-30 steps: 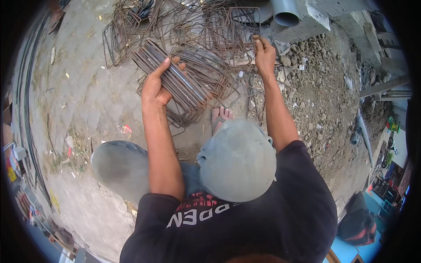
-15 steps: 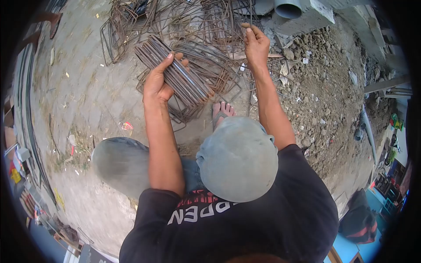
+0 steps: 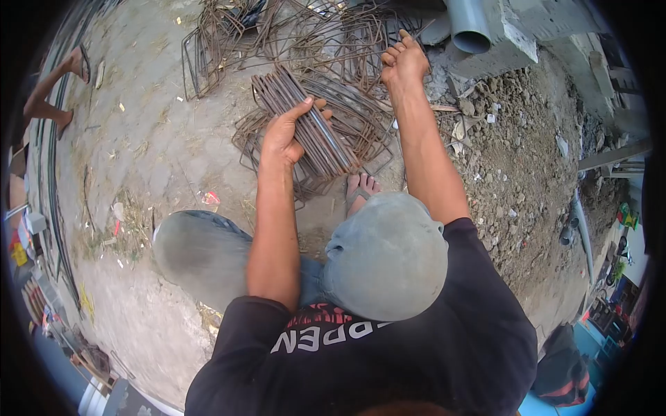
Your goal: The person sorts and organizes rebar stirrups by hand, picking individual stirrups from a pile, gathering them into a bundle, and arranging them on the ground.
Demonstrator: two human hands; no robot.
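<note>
My left hand [image 3: 286, 135] is wrapped around a thick bundle of rusty rebar stirrups [image 3: 316, 132], thumb on top, above a pile of loose ones. The stirrups are thin steel rods bent into frames, lying side by side in the bundle. Farther out, my right hand [image 3: 404, 61] is closed beside a tangled heap of rebar stirrups [image 3: 312, 35]. Its fingers are curled in, and what they hold, if anything, cannot be made out. More bent stirrups [image 3: 374, 128] lie on the ground under and beside the bundle.
A grey plastic pipe [image 3: 470, 31] and a concrete block [image 3: 513, 35] stand beyond my right hand. Rubble and soil [image 3: 499, 187] spread along the right. Long rods [image 3: 52, 208] run along the left, near another person's bare legs [image 3: 52, 93]. My knees are bent in front of me.
The view has shifted, so the bundle sits farther right in it. My right hand has turned, its fingers now curled near the heap. The other person's legs show more at the left.
</note>
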